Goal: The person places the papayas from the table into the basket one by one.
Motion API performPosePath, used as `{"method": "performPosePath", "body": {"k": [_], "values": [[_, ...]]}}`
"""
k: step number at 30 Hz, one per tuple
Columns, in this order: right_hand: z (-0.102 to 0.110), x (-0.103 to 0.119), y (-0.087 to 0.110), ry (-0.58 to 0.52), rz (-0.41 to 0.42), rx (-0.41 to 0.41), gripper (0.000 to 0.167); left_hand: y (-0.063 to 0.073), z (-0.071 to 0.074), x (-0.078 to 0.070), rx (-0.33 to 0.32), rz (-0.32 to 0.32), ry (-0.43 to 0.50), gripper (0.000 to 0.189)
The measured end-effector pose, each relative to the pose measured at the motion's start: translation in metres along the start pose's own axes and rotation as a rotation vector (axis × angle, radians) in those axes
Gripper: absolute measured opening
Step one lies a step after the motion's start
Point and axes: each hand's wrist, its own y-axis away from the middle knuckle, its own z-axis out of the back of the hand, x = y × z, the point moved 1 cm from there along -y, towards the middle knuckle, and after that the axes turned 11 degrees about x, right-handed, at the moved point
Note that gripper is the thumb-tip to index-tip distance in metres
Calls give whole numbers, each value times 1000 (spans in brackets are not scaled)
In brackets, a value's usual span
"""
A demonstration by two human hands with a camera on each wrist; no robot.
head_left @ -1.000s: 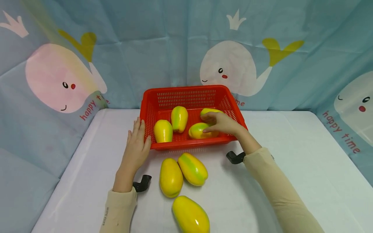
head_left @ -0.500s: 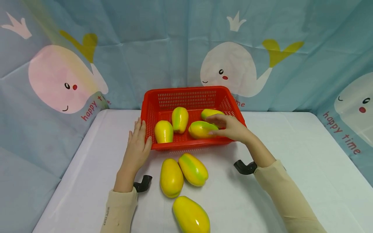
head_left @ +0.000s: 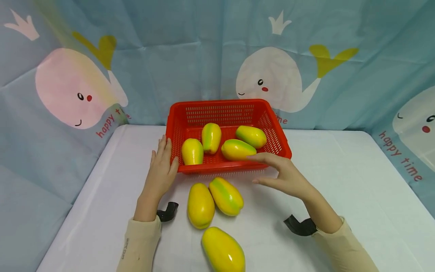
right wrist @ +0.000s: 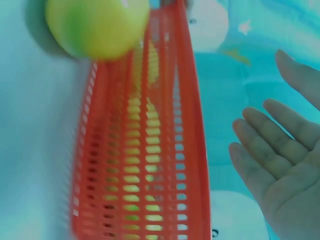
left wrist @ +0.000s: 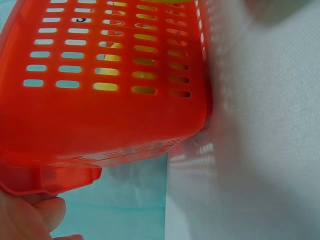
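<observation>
we are resting our left hand (head_left: 159, 170), fingers straight, against the basket (head_left: 221, 166), probably keeping it steady, and holding our right hand (head_left: 289, 174) spread, empty. four fruits (head_left: 211, 137) are sitting inside, three on the counter (head_left: 334, 173).

Left sleeve (head_left: 141, 245) and right sleeve (head_left: 346, 249): matching beige.
Dark lettering (head_left: 125, 248) runs along the left sleeve's outer side, too small to read. Left wrist fitting (head_left: 168, 212) and right wrist fitting (head_left: 301, 227): black, bent like pipe elbows.
</observation>
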Motion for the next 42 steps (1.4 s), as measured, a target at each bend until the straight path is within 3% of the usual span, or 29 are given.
{"method": "performPosePath", "body": {"k": [3, 5, 8, 15, 20, 22, 27, 38, 42], "values": [[-11, 7, 14, 11, 43, -14, 54, -1, 0, 0, 1, -1, 0, 59], [-20, 11, 24, 7, 30, -7, 54, -1, 0, 0, 1, -1, -2, 59], [-34, 17, 39, -18, -8, 23, 52, -1, 0, 0, 3, 2, 1, 59], [-69, 30, 63, -119, 7, 141, 54, 0, 0, 0, -3, -5, -2, 59], [-86, 39, 65, -160, 44, 231, 53, 0, 1, 0, -2, 0, -6, 58], [-91, 43, 64, -202, 12, 284, 51, 0, 1, 0, -1, 2, -4, 58], [-98, 50, 63, -315, -169, 404, 46, 0, 0, 0, 0, 0, -2, 58], [-107, 51, 63, -302, -226, 464, 46, -1, -1, -1, -16, -18, -5, 57], [-110, 49, 64, -287, -181, 452, 46, 0, 0, -1, -16, -17, -1, 57]]}}
